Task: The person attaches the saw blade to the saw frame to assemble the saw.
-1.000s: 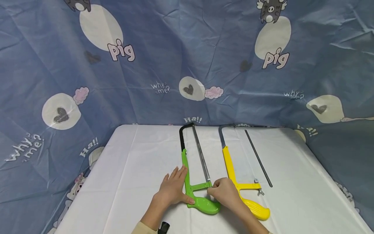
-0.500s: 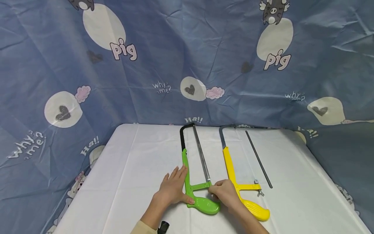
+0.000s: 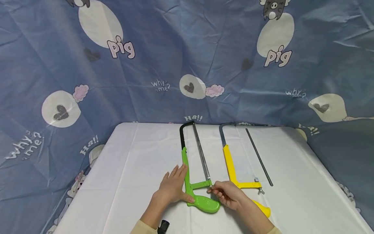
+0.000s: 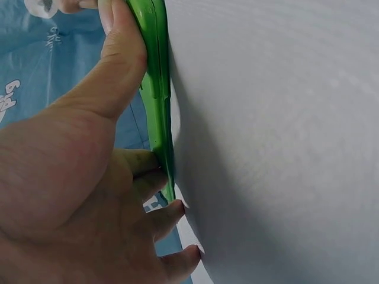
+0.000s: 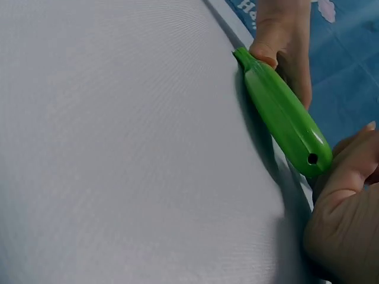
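Head view, centre to lower centre: the green saw (image 3: 200, 185) lies on the table (image 3: 134, 156), the left hand (image 3: 172, 187) resting straight-fingered along it. The right hand (image 3: 229, 194) has just rolled open, baring the small nut (image 3: 210, 187) that thumb and forefinger seem to pinch, likely mid-turn. Its forearm (image 3: 253, 214) now hides part of the yellow saw (image 3: 230, 165); neither wrist view shows the nut.

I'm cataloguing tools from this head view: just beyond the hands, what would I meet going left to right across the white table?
Green-and-black saw frame → straight grey metal blade → yellow-and-grey saw frame → thin, loose dark-grey strip
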Motion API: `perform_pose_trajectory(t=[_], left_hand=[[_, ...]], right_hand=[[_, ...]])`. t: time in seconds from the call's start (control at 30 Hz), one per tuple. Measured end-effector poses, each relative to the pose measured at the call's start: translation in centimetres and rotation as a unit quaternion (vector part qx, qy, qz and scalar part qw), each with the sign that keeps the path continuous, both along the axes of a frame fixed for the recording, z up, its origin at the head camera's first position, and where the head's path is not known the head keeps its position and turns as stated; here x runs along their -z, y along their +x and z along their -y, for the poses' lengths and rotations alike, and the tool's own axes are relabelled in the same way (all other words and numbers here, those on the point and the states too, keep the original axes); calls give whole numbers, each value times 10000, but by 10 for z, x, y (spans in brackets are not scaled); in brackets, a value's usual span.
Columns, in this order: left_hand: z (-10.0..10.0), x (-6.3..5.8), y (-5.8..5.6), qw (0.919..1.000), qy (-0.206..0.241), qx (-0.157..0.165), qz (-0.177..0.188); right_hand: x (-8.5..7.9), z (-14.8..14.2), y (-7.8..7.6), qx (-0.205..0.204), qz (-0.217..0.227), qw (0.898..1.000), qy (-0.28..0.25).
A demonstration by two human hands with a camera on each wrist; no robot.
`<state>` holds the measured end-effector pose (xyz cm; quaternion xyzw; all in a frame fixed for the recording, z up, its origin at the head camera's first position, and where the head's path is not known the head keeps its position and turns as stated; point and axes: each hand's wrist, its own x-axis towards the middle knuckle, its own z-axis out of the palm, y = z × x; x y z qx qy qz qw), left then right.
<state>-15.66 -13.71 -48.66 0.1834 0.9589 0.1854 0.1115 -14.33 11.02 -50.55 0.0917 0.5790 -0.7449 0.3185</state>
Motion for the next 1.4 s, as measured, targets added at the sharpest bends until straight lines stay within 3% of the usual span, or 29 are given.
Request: perform_pose_trajectory(t=[0.1,0.2,0.37,0.53,0.63,0.93,1.13,1.4], left_hand=[[0,-1,1,10000,-12,-18,25],[0,-2,1,10000,-10,-21,6],[0,-2,1,10000,-29,-21,-15],[-1,-1,1,10000,-34,-11,-43],[-1,-2,2,10000,8,-31,-13],[0,-2,0,9999,60,-67,60],[-1,-1,-2,10000,50,-65,46],[2,-4,0,10000,48,-44,62]], right_hand=[[1,-4,-3,-149,303,9981,-516],[0,-5,-3,-225,230,9985,-452],[-4,-1,2,-370,-373,9974,493],[-11,4,5,-491,-1034,9822,1486],[-13,5,5,-572,-1214,9755,1744],[-6,0,4,-543,-780,9922,810],[-4,1,4,-251,-495,9968,571],[-1,-1,3,8,383,9976,-577]])
